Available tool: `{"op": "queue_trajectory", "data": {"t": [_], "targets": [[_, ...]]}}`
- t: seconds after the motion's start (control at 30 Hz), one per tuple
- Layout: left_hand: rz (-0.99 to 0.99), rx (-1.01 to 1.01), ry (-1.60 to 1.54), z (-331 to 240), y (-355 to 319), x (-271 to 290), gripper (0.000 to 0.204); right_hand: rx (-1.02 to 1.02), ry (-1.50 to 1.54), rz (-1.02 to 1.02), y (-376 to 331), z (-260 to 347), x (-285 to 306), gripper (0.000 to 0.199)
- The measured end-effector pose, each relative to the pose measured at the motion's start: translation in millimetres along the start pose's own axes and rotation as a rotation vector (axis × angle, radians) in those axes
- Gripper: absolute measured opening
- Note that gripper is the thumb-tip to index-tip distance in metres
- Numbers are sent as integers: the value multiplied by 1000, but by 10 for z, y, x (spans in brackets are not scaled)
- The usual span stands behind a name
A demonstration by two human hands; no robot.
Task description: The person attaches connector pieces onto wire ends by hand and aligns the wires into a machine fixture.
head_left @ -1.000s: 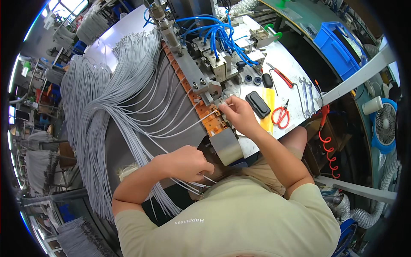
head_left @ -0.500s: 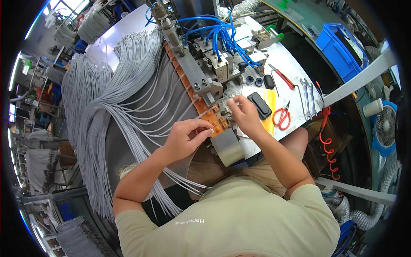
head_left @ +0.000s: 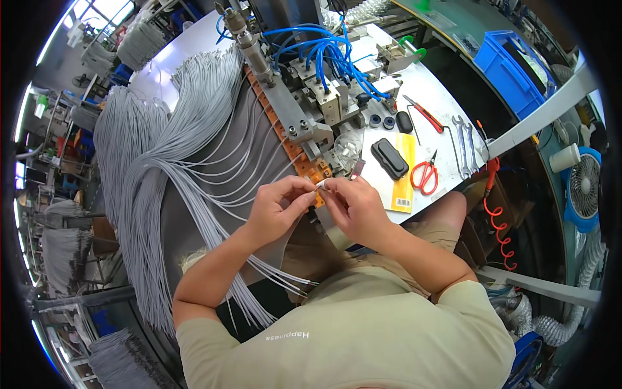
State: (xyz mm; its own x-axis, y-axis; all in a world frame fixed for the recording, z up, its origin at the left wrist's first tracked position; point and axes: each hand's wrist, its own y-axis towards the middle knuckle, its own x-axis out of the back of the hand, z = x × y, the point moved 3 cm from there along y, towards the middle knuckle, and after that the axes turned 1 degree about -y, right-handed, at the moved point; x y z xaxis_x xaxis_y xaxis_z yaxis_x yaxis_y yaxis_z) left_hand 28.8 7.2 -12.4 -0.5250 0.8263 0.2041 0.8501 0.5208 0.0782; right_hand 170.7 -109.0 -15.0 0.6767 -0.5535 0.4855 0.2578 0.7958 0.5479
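Note:
My left hand (head_left: 280,209) and my right hand (head_left: 353,202) meet in front of me, fingertips pinched together on a small white connector (head_left: 321,185) at the end of a thin grey cable. Just beyond the fingers runs an orange fixture strip (head_left: 295,152) with grey cables (head_left: 214,168) laid across it. Many more grey cables fan out over the bench to the left and hang down past my left forearm. Behind the strip stands a metal machine (head_left: 304,107) with blue air hoses (head_left: 327,45).
To the right lie a black oblong part (head_left: 389,157) on a yellow sheet (head_left: 403,185), red-handled scissors (head_left: 424,175), a red-handled tool (head_left: 424,115), wrenches (head_left: 463,139) and a red coiled hose (head_left: 499,223). A blue bin (head_left: 512,68) and a fan (head_left: 583,191) stand further right.
My left hand rose from the cables near my lap to the orange strip and joined my right hand, which drew back slightly toward me; both now pinch the small white connector.

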Motion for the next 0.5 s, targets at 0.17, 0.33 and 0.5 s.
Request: {"op": "queue_trajectory", "data": {"t": [0.17, 0.33, 0.5], "targets": [[-23, -27, 73, 2, -21, 29, 15, -85, 96, -6, 17, 32, -22, 11], [-14, -11, 41, 39, -33, 24, 14, -86, 69, 2, 33, 31, -33, 10], [-36, -23, 103, 28, -37, 20, 15, -72, 68, 3, 47, 22, -26, 10]]}}
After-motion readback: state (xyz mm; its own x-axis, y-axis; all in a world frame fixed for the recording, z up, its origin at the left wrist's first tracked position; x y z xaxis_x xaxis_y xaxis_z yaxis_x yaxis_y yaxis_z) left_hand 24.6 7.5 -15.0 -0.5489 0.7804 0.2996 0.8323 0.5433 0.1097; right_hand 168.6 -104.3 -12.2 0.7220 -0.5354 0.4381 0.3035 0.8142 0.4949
